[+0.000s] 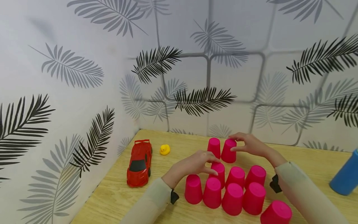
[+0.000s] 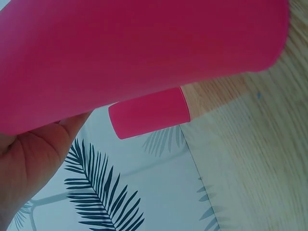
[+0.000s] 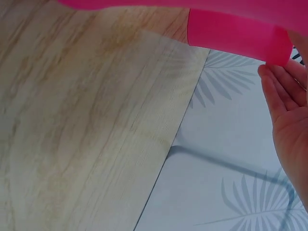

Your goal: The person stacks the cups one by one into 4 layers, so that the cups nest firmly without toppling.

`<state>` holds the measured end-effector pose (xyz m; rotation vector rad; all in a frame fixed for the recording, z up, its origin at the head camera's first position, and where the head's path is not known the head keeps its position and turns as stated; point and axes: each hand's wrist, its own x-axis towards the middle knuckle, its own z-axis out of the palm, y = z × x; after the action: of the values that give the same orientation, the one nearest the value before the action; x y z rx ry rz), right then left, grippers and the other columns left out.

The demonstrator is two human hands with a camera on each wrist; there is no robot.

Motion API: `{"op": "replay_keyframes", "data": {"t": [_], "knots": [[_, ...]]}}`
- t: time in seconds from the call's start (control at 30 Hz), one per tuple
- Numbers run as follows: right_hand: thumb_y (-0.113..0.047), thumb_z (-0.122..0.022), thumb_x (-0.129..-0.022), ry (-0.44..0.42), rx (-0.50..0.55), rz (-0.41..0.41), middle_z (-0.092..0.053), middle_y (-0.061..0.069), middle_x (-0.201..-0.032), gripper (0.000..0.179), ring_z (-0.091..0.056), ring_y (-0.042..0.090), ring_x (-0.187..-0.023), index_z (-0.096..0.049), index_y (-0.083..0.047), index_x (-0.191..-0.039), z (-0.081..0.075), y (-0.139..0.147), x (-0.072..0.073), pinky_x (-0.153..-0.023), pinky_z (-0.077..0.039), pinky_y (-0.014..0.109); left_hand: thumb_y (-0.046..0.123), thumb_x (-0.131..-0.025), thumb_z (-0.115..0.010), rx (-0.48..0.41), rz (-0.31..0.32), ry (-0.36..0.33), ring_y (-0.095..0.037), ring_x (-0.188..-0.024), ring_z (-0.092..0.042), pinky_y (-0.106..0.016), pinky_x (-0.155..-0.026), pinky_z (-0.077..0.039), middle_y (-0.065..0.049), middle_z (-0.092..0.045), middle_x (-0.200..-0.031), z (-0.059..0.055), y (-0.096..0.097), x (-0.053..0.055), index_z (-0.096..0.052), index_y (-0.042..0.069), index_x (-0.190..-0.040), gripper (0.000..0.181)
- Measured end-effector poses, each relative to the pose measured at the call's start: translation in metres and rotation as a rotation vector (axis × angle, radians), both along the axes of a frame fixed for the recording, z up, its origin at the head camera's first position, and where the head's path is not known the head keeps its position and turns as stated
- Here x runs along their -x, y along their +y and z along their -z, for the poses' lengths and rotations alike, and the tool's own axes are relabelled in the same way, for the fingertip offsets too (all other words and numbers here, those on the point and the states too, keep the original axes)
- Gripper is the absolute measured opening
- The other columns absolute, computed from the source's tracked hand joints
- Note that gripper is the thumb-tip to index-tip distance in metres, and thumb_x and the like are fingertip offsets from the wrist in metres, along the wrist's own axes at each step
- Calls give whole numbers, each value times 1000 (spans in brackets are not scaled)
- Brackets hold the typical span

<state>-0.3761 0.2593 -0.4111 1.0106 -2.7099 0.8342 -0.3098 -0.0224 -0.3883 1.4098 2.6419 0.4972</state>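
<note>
Upside-down pink cups stand in a cluster on the wooden table. My left hand [image 1: 193, 163] grips one pink cup [image 1: 220, 176] in the middle, its thumb on the near side. Up close in the left wrist view, that pink cup [image 2: 144, 48] fills the top and covers most of the fingers. Farther back, my right hand [image 1: 253, 145] holds another pink cup [image 1: 228, 152] near its top, thumb in front and fingers behind. In the right wrist view, fingertips lie right at the upper end of this pink cup [image 3: 236, 33]. Beside it stands a further pink cup [image 1: 214, 146].
Several pink cups stand in front of my hands, with one pink cup [image 1: 276, 213] at the near right. On the left are a red toy car [image 1: 139, 163] and a yellow rubber duck [image 1: 165, 149]. A blue object [image 1: 345, 174] stands at the right; a leaf-patterned wall [image 1: 195, 77] rises behind.
</note>
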Motion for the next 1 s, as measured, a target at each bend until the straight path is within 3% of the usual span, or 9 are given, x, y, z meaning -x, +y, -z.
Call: {"op": "replay_keyframes", "data": {"t": [0.23,0.4,0.5,0.63,0.8,1.0], "knots": [[-14,-81,-77,185,27,40,-70,15,-114,52,-68,32,-103,-63,0,-124,-7,19,-20,-87,-57,48,31,-84,-76,-32,2,-24,-20,-104,-65,-22,-89,-56,-3,-70,-115,2,1,5,-67,11,-125,46],[-14,-83,-76,287,47,106,-71,9,-113,51,-68,20,-101,-65,-5,-123,-13,41,-50,-87,-54,15,32,-83,-78,-51,-14,-19,-18,-104,-65,-20,-89,-54,-3,-69,-114,0,-4,8,-68,11,-122,46],[-13,-82,-76,293,80,125,-70,9,-115,51,-65,0,-105,-65,-7,-123,-16,54,-69,-89,-42,0,32,-83,-78,-81,-26,2,-18,-102,-65,-16,-87,-53,-3,-69,-113,-7,-8,11,-68,10,-122,45],[-7,-81,-76,277,138,121,-68,-1,-118,51,-52,-20,-109,-64,-5,-123,-14,67,-95,-89,-42,-1,31,-84,-77,-129,-46,16,-19,-102,-65,-18,-87,-54,-4,-70,-113,-20,-12,14,-66,9,-124,47],[1,-82,-71,273,184,90,-61,-22,-122,55,-53,-20,-109,-65,-5,-123,-6,78,-125,-90,-42,-1,29,-83,-78,-228,-55,62,-17,-107,-66,-24,-93,-55,-5,-69,-116,-36,-14,17,-65,9,-123,47],[1,-83,-69,252,160,67,-66,-16,-119,59,-55,-17,-109,-65,-11,-124,-3,79,-158,-88,-43,-1,24,-82,-80,-391,-36,122,-18,-107,-67,-24,-95,-55,-6,-69,-118,-46,-8,22,-65,8,-122,45]]}}
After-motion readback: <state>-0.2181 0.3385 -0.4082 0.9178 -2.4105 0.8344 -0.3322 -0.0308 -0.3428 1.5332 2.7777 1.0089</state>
